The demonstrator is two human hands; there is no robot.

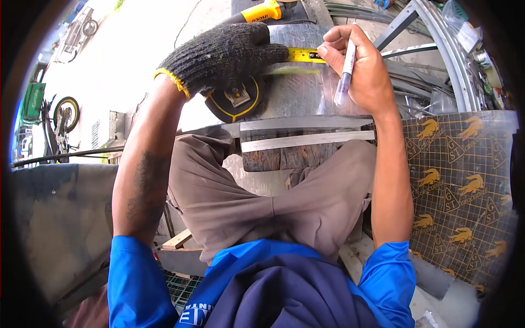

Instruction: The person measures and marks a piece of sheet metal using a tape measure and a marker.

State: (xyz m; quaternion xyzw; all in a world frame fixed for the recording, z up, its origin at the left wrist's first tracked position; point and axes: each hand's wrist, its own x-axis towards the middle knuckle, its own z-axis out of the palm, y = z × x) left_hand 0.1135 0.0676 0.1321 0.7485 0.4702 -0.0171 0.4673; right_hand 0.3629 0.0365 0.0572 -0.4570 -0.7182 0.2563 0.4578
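Observation:
My left hand (pixel 224 57), in a black knit glove with a yellow cuff, is closed around a yellow measuring tape (pixel 302 55). Its blade runs from the glove to my bare right hand (pixel 363 68), whose thumb touches the tape's end. Between the fingers of that hand sits a white marker pen (pixel 348 64), tilted, with a purplish lower end. Beneath the tape lies a shiny metal sheet (pixel 298 93). Below my left wrist is a round black thing with a yellow line (pixel 235 101), partly hidden by the glove.
Two flat metal strips (pixel 306 141) lie over a dark wooden block (pixel 284 156) by my knees. A yellow power tool (pixel 262 11) is beyond the glove. Metal frame bars (pixel 437 44) stand at right, above a crocodile-printed board (pixel 459 191). A motorcycle (pixel 63 117) is at far left.

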